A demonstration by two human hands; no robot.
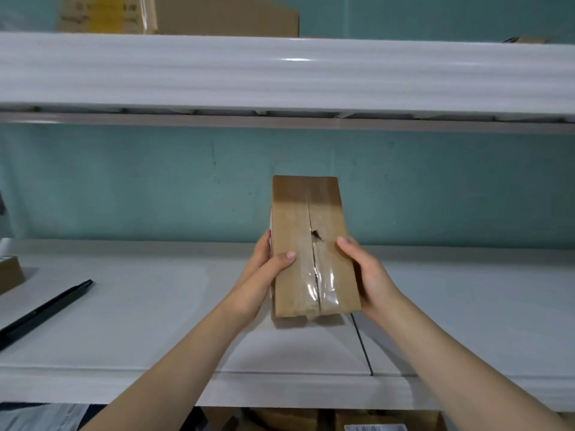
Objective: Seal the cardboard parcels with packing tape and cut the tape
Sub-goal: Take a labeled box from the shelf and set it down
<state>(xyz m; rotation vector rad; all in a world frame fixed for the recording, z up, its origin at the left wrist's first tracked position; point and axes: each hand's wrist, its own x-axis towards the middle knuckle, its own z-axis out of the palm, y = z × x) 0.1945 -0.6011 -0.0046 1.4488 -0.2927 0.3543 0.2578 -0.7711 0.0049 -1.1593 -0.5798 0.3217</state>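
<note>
Teal wall (pixel 124 181) backs a white bench (pixel 140 321), with a deep white shelf (pixel 280 73) running across overhead and brown boxes (pixel 227 14) stacked on it. Both hands hold the cardboard parcel (pixel 311 219) upright above the middle of the bench, clear of the surface and close to the wall. The left hand (pixel 267 269) has its thumb pressed on the front face and its fingers wrapped round the back. The right hand (pixel 364 272) clamps the opposite edge the same way, though its fingers are mostly hidden behind the cardboard. Clear tape (pixel 325 284) runs down the centre seam, but it looks wrinkled near the bottom, and a dark tear (pixel 316 235) sits on the seam at mid-height. The main risk, as I judge it, is that squeezing the sides spreads the flaps and opens that tear further, or lifts the puckered tape so a fresh strip will not bond flat. A loose grip could also let the parcel slip and land on a corner. No tape roll is in view, so one hand must probably let go to fetch it. A long black tool (pixel 46 309) lies well to the left, near a box (pixel 9 275) at the frame edge. Open bench lies on both sides of the parcel. A narrow joint (pixel 362 346) crosses the bench just below the parcel, and the front edge is near the forearms. The shelf above limits how high the parcel can be lifted.
</note>
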